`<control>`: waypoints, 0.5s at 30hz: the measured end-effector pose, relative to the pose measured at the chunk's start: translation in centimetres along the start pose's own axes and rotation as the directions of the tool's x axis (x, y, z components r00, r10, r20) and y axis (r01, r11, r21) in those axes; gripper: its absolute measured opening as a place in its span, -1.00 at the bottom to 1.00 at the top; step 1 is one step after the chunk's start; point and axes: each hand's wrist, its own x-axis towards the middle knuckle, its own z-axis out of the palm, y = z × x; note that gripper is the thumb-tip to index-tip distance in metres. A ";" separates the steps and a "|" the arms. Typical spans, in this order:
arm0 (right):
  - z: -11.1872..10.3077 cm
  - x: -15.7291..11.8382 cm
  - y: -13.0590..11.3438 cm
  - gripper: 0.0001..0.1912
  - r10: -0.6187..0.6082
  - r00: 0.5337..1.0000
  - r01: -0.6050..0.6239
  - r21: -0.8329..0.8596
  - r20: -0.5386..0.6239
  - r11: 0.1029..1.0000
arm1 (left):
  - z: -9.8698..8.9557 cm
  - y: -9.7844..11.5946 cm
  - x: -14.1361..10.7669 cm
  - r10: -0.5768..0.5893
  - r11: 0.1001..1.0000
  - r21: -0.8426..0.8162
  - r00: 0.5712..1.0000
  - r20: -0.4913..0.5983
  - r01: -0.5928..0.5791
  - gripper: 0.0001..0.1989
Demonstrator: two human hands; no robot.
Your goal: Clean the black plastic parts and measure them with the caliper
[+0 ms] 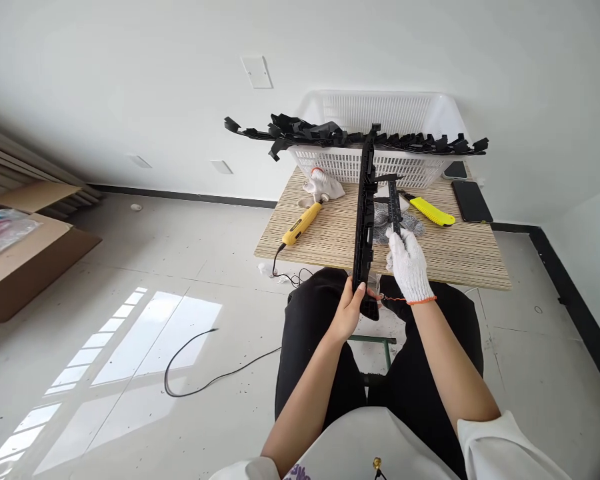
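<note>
My bare left hand (348, 310) is wrapped round the lower end of a long black plastic strip (364, 220), which stands nearly upright in front of the table. My right hand (408, 265), in a white knit glove with an orange cuff, grips a dark caliper (394, 203). The caliper's jaws point up and sit close to the strip's right side; whether they touch it I cannot tell. Behind the caliper lies a grey cloth or glove (411, 225) on the table.
On the wooden table (330, 243) are a yellow corded tool (301, 223), a white glove (325, 185), a yellow cutter knife (433, 211) and a black phone (472, 201). Several black strips (320, 133) lie across a white basket (380, 100). A cardboard box (25, 260) stands left; a cable (167, 373) crosses the floor.
</note>
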 end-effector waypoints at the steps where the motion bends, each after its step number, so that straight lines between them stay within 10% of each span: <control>1: 0.2 0.1 -0.4 -0.68 0.019 1.000 -0.019 0.022 0.005 1.000 | 0.0 0.0 0.1 -0.001 1.000 0.004 1.000 -0.001 0.001 -0.64; 15: 1.6 5.4 -2.0 -0.64 0.083 0.981 -0.127 0.255 0.176 0.959 | 0.1 -0.2 0.8 0.058 0.998 -0.002 0.995 -0.085 -0.058 -0.63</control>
